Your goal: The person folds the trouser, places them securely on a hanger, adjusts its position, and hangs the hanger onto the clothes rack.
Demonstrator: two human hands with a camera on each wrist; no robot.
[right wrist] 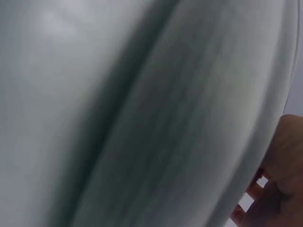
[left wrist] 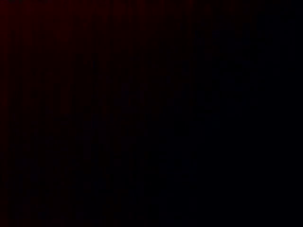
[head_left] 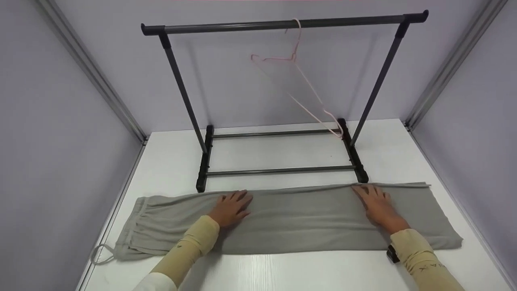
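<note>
A pair of grey trousers (head_left: 307, 226) lies folded lengthwise across the white table, with the gathered waistband at the left and the leg ends at the right. My left hand (head_left: 229, 209) rests on the cloth near the far edge, fingers spread. Farther right, my right hand (head_left: 379, 207) lies on the trousers, its fingertips at the far folded edge. In the right wrist view the grey cloth (right wrist: 189, 113) fills the middle, blurred, and part of the right hand (right wrist: 284, 184) shows at the lower right. The left wrist view is dark and shows nothing.
Behind the trousers stands a dark metal clothes rack (head_left: 226, 27), its base bars close to the cloth's far edge. A pink hanger (head_left: 309, 83) hangs from the top bar. A drawstring loop (head_left: 93, 254) sticks out at the waistband. Grey walls (head_left: 60, 161) enclose the table.
</note>
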